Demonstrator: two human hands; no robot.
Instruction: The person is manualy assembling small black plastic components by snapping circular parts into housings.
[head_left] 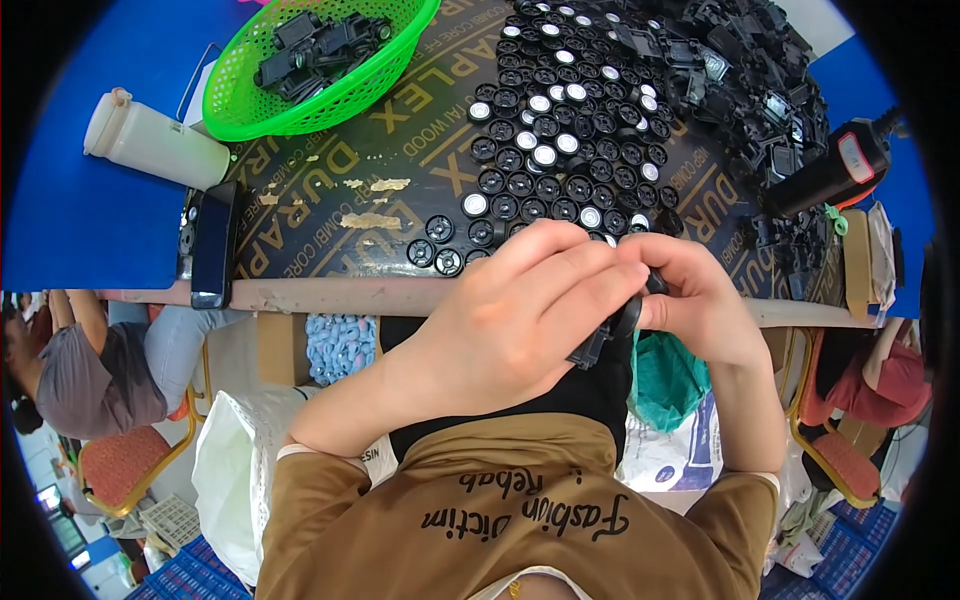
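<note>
Above the table's front edge, my left hand (500, 305) and my right hand (705, 300) come together around a black plastic part (590, 348). Its lower end shows below the left fingers, and the rest is covered by them. A round black wheel (628, 316) sits at its right side, between the fingertips of both hands. The thumb and forefinger of the right hand pinch close by it. Just beyond my hands, many small black wheels (520, 185) lie flat on the table, some with white centres.
At the far left stands a green basket (330, 118) of black plastic assemblies. A white bottle (160, 142) and a phone (214, 245) are near it. Black parts (745, 85) are heaped far right, beside a black power tool (835, 168). People sit at both sides.
</note>
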